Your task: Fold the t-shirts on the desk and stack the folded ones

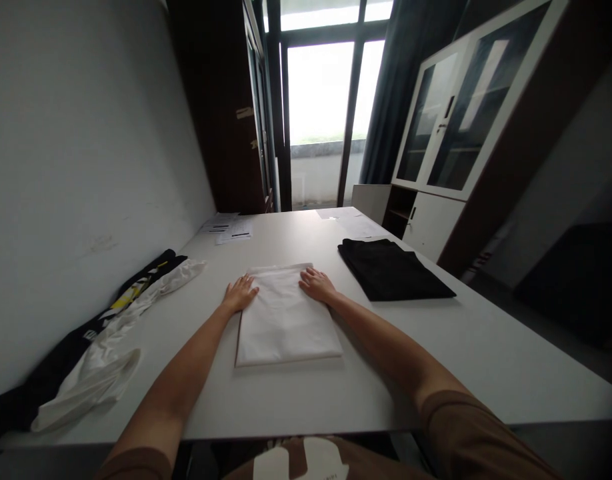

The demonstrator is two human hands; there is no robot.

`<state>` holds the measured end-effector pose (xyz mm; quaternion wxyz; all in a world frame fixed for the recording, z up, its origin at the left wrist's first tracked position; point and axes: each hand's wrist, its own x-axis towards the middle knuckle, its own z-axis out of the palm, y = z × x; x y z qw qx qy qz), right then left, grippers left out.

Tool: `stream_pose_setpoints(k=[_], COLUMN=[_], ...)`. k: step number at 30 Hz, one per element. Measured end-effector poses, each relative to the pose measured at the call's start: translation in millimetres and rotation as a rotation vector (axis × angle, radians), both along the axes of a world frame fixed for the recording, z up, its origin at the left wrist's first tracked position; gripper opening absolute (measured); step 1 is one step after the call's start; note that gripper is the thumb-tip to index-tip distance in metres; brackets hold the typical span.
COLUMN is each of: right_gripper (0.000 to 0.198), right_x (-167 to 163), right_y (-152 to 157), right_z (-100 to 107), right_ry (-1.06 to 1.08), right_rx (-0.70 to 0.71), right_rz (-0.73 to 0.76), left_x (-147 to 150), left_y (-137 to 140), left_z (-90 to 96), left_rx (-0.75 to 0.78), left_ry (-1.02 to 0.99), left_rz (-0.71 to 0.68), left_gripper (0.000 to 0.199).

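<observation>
Center cloth (289,327) smack mid-table (286,407), kinda toward near edge. Left hand (241,293) on its left side up at far end, right hand (317,285) on far right corner. Side cloth (396,270) off to right, bit farther back. Clothes heap (99,363) down left side, along wall (86,167). Papers (236,230) far left, sheets (351,221) far right. Window (321,93) beyond table, wardrobe (211,100) left of it, cabinet (436,227) right.
</observation>
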<state>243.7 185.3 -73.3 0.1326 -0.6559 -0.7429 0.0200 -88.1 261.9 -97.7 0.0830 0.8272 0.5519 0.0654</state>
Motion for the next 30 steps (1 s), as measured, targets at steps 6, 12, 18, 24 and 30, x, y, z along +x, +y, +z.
stream_pose_setpoints(k=[6,12,18,24,30], right_gripper=[0.047,0.047,0.048,0.047,0.055], right_x=[0.3,0.3,-1.7,-6.1,-2.9], right_y=[0.2,1.0,-2.4,-11.3,-5.5], right_z=[1.0,0.5,4.4,10.2,3.9], right_ry=[-0.015,-0.007,0.016,0.012,0.053], right_rx=[-0.01,-0.016,-0.011,0.052,-0.015], right_rz=[0.009,0.021,0.059,0.277,0.314], left_x=[2.9,4.3,4.8,-0.2,24.7], left_y=[18.0,26.2,25.0,12.5,-26.5], left_z=[-3.3,-4.2,-0.5,10.1,16.4], left_rx=[-0.027,-0.02,0.069,0.188,0.254], left_ry=[0.0,-0.013,-0.101,-0.163,-0.125], left_rz=[0.049,0.069,0.14,0.117,-0.219], left_gripper=[0.067,0.068,0.061,0.054,0.042])
